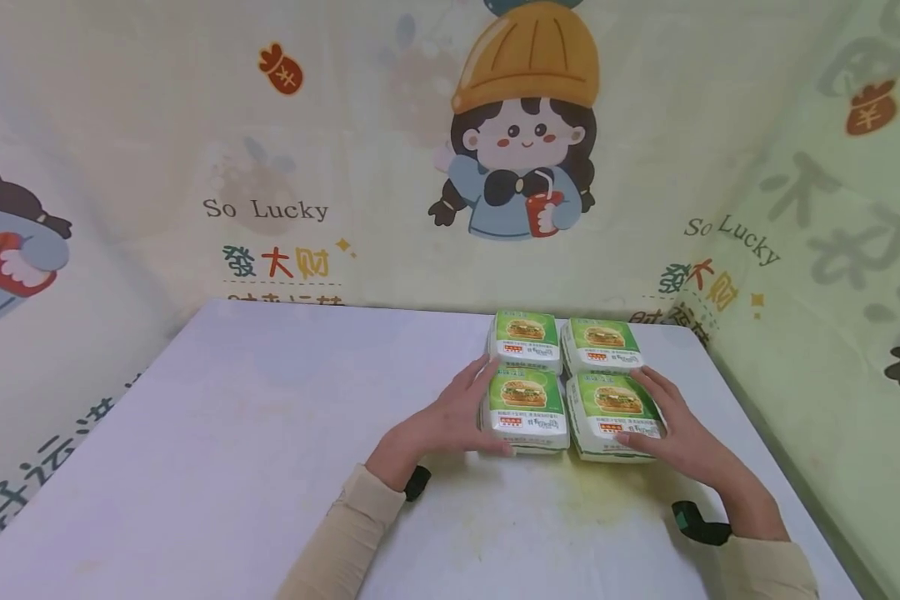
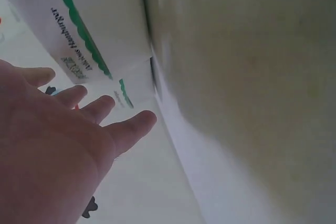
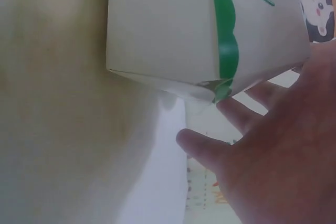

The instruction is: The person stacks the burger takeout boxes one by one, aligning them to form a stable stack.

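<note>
Boxes (image 1: 528, 408) sit two-by-two, flanked by left hand (image 1: 450, 421) and right hand (image 1: 686, 437), fingers (image 2: 134, 129) spread, gripping nothing, perhaps touching to steady them.

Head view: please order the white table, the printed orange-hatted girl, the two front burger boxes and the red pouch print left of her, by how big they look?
1. White table
2. Printed orange-hatted girl
3. Front-left burger box and front-right burger box: too alike to rank
4. Red pouch print

Four burger boxes (image 1: 529, 410), one table (image 1: 255, 433)
</note>
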The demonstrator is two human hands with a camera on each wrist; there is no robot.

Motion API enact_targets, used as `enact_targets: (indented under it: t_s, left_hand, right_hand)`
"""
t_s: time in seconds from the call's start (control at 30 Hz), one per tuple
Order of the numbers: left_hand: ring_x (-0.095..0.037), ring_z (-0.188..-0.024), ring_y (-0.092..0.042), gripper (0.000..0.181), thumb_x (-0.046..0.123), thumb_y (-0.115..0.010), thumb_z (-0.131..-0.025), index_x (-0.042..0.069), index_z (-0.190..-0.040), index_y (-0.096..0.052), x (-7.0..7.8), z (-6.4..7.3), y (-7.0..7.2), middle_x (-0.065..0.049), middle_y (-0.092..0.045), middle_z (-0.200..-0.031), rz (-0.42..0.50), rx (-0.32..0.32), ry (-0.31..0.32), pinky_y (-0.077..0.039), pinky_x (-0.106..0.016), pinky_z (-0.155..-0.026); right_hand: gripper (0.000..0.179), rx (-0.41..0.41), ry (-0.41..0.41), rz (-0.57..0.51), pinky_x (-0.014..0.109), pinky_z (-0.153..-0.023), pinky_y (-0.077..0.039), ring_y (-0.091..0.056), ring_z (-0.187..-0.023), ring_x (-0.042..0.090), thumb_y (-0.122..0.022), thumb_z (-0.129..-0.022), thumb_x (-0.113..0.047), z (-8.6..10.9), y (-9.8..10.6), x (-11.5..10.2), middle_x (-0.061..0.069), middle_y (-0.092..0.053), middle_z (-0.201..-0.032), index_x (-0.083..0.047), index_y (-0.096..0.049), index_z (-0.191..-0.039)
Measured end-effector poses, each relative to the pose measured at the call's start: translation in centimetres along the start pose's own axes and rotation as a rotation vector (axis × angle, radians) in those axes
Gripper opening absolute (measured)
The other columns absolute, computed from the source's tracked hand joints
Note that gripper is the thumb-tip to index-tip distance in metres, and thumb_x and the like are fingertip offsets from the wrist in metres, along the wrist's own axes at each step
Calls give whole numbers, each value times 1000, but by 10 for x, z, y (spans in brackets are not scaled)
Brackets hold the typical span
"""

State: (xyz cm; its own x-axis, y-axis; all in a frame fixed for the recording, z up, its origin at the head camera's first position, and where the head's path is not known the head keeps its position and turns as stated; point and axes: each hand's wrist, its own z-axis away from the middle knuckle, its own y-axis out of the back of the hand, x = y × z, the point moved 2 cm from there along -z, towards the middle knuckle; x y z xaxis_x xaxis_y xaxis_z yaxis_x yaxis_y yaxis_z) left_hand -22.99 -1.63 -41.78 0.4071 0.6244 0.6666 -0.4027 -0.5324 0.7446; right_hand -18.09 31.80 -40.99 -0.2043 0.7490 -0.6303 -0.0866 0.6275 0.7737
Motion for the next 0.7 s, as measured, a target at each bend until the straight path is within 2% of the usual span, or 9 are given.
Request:
enact_targets:
  t_s: [0.17, 0.37, 0.5, 0.6, 0.7]
  left_hand:
    - [-21, -153, -14, 124, 53, -85, -70, 26, -161, -4, -1, -2, -5, 4, -3, -167, -14, -9, -26, -27, -47, -121]
    - [-17, -143, -31, 117, 48, -86, -71, 25, -160, -14, -2, 0, -3, 3, -18, -162, 41, 29, -18, -37, -40, -115]
    - [-14, -135, -38, 114, 47, -87, -69, 23, -158, -20, -1, 6, 8, 4, -24, -157, 80, 65, -37, -40, -37, -111]
    - [-12, -133, -40, 112, 46, -87, -68, 21, -157, -24, 0, 15, 19, 6, -26, -155, 90, 86, -51, -41, -36, -109]
    - [-12, -132, -40, 111, 47, -87, -68, 20, -156, -26, 1, 26, 25, 7, -27, -154, 81, 93, -56, -42, -36, -109]
  right_hand:
    - [99, -27, -1, 3, 70, -98, -33, -22, -137, 48, -77, -84, -36, 1, -1, 1, 23, -5, -162, -10, -17, -158]
    - [105, -85, -14, 26, 59, -93, -38, -25, -134, 45, -80, -79, -38, 6, 1, 2, 24, -5, -161, -15, -15, -159]
    - [109, -103, -11, 35, 57, -93, -39, -26, -132, 44, -82, -77, -37, 7, 2, 2, 25, -4, -160, -16, -13, -159]
    - [110, -115, 0, 26, 62, -92, -39, -26, -132, 47, -82, -77, -35, 7, 3, 1, 27, -3, -159, -14, -12, -159]
    - [112, -121, 7, 32, 58, -92, -40, -27, -131, 46, -83, -76, -34, 7, 2, 1, 27, -4, -158, -14, -11, -159]
